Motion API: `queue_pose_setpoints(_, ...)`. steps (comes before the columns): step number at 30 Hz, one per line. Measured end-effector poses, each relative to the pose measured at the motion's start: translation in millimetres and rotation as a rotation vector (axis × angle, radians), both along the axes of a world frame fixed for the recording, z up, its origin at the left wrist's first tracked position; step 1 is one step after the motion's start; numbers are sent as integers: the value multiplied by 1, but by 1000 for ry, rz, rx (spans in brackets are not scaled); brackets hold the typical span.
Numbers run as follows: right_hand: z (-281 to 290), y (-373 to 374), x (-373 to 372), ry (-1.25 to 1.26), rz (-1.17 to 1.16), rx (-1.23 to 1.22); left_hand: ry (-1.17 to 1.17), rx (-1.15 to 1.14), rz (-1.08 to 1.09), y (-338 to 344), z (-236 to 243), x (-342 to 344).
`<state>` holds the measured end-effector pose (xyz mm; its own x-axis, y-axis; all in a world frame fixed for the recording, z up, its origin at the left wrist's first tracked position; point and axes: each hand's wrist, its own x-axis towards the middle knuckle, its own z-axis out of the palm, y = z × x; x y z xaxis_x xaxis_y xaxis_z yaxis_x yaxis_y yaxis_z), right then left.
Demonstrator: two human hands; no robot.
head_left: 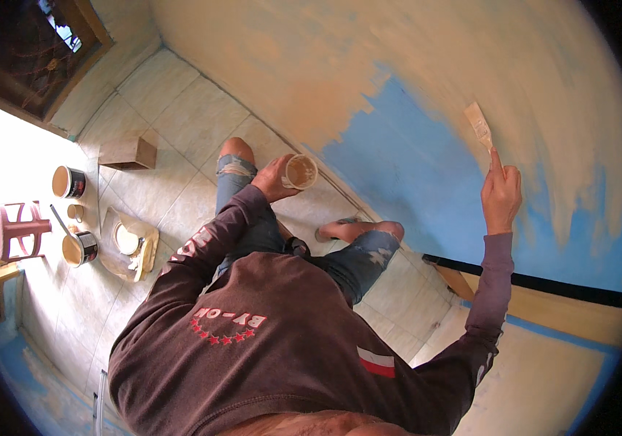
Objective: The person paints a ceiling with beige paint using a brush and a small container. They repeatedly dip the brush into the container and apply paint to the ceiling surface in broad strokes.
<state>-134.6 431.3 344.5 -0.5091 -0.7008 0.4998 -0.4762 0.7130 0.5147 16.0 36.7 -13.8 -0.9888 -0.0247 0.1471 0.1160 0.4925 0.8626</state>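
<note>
While the left hand (pixel 275 179) grips a white cup (pixel 314 169) by its left side, fingers curled around it, the right hand (pixel 501 193) is well to the right of that cup, its fingers closed on the handle of a paintbrush (pixel 480 128), one of them stretched along it. The bristles point away from the person, over the beige-smeared wall (pixel 253 45); whether they touch it, I cannot tell. Beige paint (pixel 300 174) coats the inside of the cup. Right of the cup, toward the paintbrush, a blue patch (pixel 398 145) shows on the wall, ragged where it meets the beige. Well left of the cup, two dark-sided pails (pixel 89 247) stand on the tiled floor (pixel 213 112), the nearer one with a long handle (pixel 62 220) leaning out. Farther left of the cup is a pink stool (pixel 22 229); nearer to it than the pails sits a brown box (pixel 123 152).
</note>
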Motion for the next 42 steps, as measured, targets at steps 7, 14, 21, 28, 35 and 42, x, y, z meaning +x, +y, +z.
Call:
queue_pose_setpoints(7,-10,-105,-19,75,194,-107,14,-40,6,1,-2,-3)
queue_pose_setpoints(14,-35,-225,-78,103,187,-167,22,-28,72,-3,0,-2)
queue_pose_setpoints(21,-36,-173,-62,71,33,-131,-7,-23,58,-4,1,0)
queue_pose_setpoints(28,-31,-99,-17,78,-110,-92,7,-35,51,-1,-6,4)
queue_pose_setpoints(35,-17,-93,14,-234,15,-444,-6,-6,23,2,-2,2)
queue_pose_setpoints(42,-35,-209,-51,-398,167,-849,5,-40,57,-3,4,1)
